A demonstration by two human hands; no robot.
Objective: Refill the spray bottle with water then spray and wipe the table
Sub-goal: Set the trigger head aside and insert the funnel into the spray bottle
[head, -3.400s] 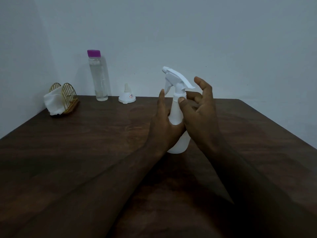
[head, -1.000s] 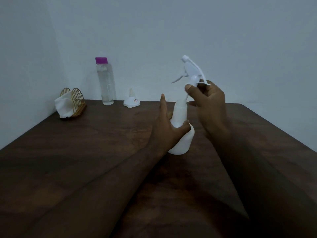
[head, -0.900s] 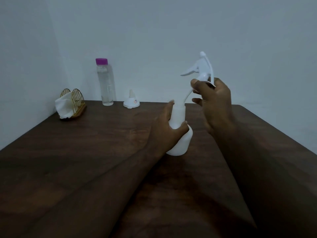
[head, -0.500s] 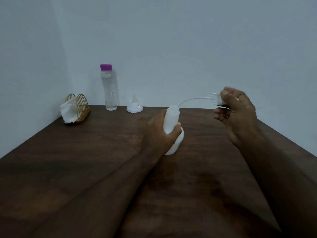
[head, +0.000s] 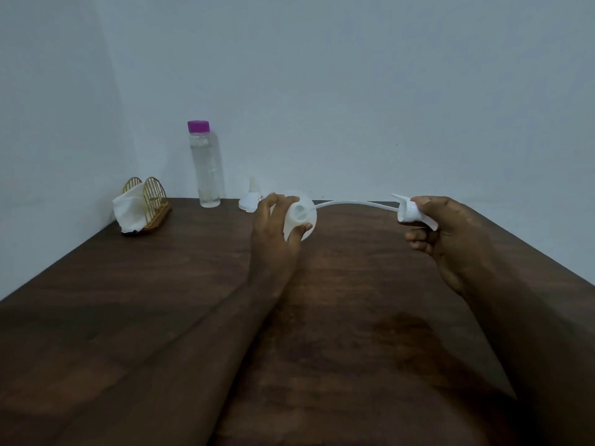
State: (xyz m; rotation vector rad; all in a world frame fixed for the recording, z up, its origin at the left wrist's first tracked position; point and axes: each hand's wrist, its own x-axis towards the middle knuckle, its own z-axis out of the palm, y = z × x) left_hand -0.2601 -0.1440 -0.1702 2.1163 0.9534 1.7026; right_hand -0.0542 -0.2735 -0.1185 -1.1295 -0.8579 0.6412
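So, the left hand (head: 273, 226) is wrapped round the white spray bottle (head: 301, 210), which is tipped over so its open mouth faces the camera, near the back of the desk (head: 161, 300). The right hand (head: 450, 233) grips the spray head (head: 410, 212) off to the side. Its thin dip tube (head: 354, 203) arcs across to the bottle's mouth, but I can't tell if the tip's inside. By the wall are a capped water bottle (head: 207, 169), a funnel (head: 251, 197) beside it, and a napkin holder (head: 148, 201) further left.
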